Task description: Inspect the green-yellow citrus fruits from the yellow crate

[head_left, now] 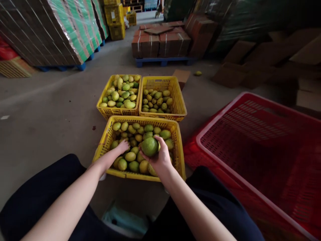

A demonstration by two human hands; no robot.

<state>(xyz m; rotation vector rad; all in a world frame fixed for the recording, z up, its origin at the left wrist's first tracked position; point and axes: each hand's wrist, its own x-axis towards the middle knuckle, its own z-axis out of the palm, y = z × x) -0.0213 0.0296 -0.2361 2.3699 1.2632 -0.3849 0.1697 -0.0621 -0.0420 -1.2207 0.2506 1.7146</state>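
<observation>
In my right hand (162,155) is a large green lemon (149,147), with my thumb and fingers wrapped round its side. It is raised over the right half of the front yellow crate (101,147). That crate contains many yellow-green lemons (130,156). My left hand (123,146) reaches down among them on the crate's left side. Its fingers are small and blurred against the fruit, so I cannot tell whether they grip a lemon.
Behind stand two more yellow crates, the left one (100,100) piled high with lemons, the right one (179,97) lower filled. A large red crate (250,147) stands at my right. Farther back are boxes (173,45) on a blue pallet (164,62). One lemon (198,73) lies on the floor.
</observation>
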